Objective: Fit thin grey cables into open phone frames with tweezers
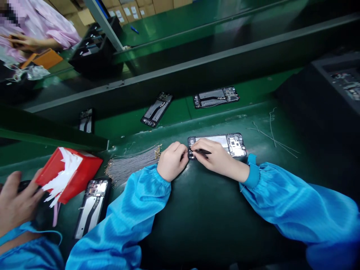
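An opened phone (236, 144) with bare circuit parts lies flat on the green table in front of me. My right hand (209, 153) reaches over its left half, fingers closed on a dark slender tool (203, 151) whose tip is at the phone's left end. At the phone's left edge is my left hand (173, 160), its fingers curled together; what they hold, if anything, is hidden. A bundle of thin grey cables (129, 164) with gold ends spreads just left of my left hand.
Two opened phones (157, 108) (216, 98) lie on the lower strip behind. Loose wires (272, 138) sit at right, near a black box (317, 101). At left are a red box (90, 165), another phone (92, 208) and another person's hand (17, 202).
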`<state>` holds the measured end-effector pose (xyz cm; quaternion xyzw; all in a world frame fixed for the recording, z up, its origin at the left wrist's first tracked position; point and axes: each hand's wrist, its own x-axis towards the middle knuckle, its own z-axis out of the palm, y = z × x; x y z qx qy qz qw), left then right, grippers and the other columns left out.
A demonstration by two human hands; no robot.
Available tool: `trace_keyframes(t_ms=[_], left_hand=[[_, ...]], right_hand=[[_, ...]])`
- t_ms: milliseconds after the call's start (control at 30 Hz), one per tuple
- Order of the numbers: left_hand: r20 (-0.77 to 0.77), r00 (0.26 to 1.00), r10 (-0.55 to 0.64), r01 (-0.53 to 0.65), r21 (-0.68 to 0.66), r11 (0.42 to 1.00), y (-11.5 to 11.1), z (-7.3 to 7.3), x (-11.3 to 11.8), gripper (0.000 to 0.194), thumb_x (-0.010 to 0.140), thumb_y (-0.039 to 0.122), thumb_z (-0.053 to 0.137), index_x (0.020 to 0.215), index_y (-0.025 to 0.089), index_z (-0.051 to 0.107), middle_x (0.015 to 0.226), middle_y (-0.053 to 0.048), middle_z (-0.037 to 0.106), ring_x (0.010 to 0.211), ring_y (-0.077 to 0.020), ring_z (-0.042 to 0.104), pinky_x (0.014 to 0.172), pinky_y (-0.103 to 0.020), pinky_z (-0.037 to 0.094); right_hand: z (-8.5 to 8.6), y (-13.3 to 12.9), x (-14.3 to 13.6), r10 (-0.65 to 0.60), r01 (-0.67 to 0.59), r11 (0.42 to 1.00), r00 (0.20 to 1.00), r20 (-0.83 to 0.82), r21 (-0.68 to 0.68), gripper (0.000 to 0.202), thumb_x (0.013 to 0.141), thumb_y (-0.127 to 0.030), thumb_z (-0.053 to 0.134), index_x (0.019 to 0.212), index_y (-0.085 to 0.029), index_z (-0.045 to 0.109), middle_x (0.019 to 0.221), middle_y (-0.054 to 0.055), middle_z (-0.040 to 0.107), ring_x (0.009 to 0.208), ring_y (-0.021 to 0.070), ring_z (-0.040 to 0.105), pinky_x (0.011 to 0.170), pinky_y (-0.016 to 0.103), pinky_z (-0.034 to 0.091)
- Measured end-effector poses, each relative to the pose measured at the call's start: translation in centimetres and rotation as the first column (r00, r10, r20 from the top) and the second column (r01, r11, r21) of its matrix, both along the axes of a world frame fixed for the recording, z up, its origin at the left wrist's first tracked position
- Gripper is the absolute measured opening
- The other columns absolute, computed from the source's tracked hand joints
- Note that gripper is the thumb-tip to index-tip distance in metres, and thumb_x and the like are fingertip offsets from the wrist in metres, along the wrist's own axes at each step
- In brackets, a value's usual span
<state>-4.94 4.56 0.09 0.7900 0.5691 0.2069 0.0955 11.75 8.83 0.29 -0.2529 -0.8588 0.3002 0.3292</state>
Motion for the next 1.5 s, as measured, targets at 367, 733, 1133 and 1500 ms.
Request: trace_keyframes(t_ms=[367,733,1133,1500], left_hand=[[-0.200,0.932,-0.304,0.293,-0.083,0.953,-0.3,1.6,-0.8,0.017,0.085,0.016,0.039,0.087,0.022,0.056,0.086,-0.001,0.051,0.064,-0.0092,0.049,0.057,-0.020,0.040],[-0.375,0.826,-0.421,0.439,-0.041,0.898,-0.6,1.8,3.0,0.019,0.085,0.021,0.039,0.074,0.017,0.054,0.076,-0.003,0.050,0.071,-0.0160,0.045,0.063,-0.028,0.036],[-0.208,0.946,-0.249,0.257,0.011,0.966,-0.2,0.1,5.9,0.014,0.084,0.019,0.040,0.080,0.018,0.054,0.076,-0.002,0.052,0.073,-0.0157,0.048,0.066,-0.027,0.039],[-0.242,0.936,-0.255,0.269,0.027,0.963,-0.2,0.2,5.9,0.014,0.085,0.019,0.042,0.080,0.018,0.055,0.076,-0.002,0.052,0.073,-0.0156,0.048,0.066,-0.027,0.039]], right_hand=[[0.1,1.4,9.6,-0.605,0.602,0.791,0.796,-0.013,0.112,0.008,0.082,-0.020,0.047,0.074,-0.022,0.047,0.072,0.003,0.051,0.067,0.0174,0.050,0.061,0.031,0.039],[-0.3,-1.2,9.4,-0.323,0.300,0.915,0.945,-0.045,-0.270,0.009,0.084,-0.026,0.050,0.088,-0.021,0.055,0.087,0.004,0.058,0.083,0.0177,0.056,0.074,0.033,0.045],[0.0,-1.8,9.6,-0.315,0.293,0.908,0.949,-0.028,-0.301,0.010,0.083,-0.025,0.052,0.086,-0.019,0.060,0.084,0.005,0.063,0.080,0.0175,0.059,0.072,0.032,0.047],[0.3,-1.9,9.5,-0.284,0.270,0.911,0.959,0.000,-0.310,0.011,0.082,-0.024,0.053,0.086,-0.018,0.061,0.084,0.004,0.063,0.078,0.0160,0.059,0.071,0.030,0.046]])
